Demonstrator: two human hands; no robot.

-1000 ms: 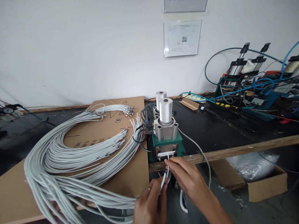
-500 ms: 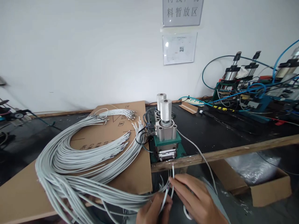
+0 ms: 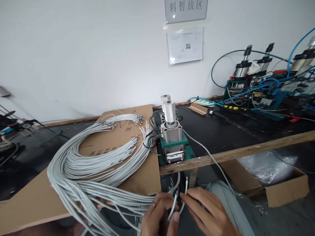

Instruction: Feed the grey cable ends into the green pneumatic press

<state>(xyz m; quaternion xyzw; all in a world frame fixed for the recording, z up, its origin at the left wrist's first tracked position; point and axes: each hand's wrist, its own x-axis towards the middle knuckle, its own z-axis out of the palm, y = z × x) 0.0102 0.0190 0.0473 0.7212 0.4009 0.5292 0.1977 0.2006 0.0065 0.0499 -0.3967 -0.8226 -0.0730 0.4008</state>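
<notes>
Table edge: the wooden front edge point(image 3: 246, 151) runs left to right on the far side of both hands, below the press point(image 3: 171, 134).
Room: a gap separates the edge from the fingertips; black tabletop point(image 3: 206, 134) stretches right of the press, cardboard point(image 3: 147, 183) left.
Left hand point(image 3: 159, 214): pinching the left cable point(image 3: 173, 206), near the bundle point(image 3: 73, 167).
Right hand point(image 3: 209, 209): fingers clamped on the right cable point(image 3: 186, 187), just beside the left hand.
Cable direction: both tips point far, long axes tilting slightly right; the right tip reaches farther.
Hard to see: right thumb hidden; tip wires tiny; lower cable runs covered by hands; left hand cut off below.
</notes>
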